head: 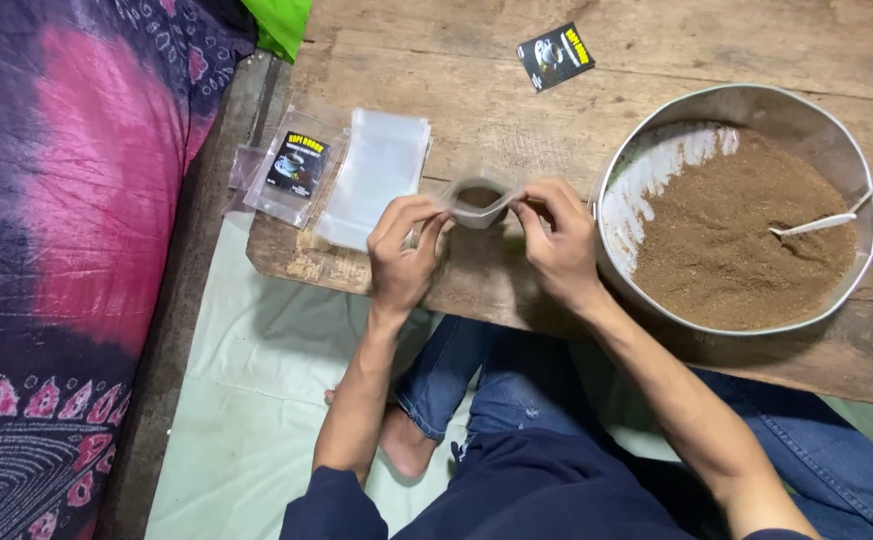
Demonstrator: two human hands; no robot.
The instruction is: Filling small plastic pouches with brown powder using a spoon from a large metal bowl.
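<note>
Wooden bench point(657, 60), rough planks, carries everything. Round metal basin point(837, 150) at right: part-filled with brown powder point(727, 250), a white spoon point(825, 222) lying in it. Stack of clear empty bags point(377, 175) at left; beside it, further left, a clear sleeve with a black printed label point(297, 163). Second black label point(555, 56) far centre. Small clear pouch point(479, 200), brown powder inside, mouth open, held near centre: left hand point(404, 258) pinches its left edge, right hand point(557, 240) pinches its right edge.
</note>
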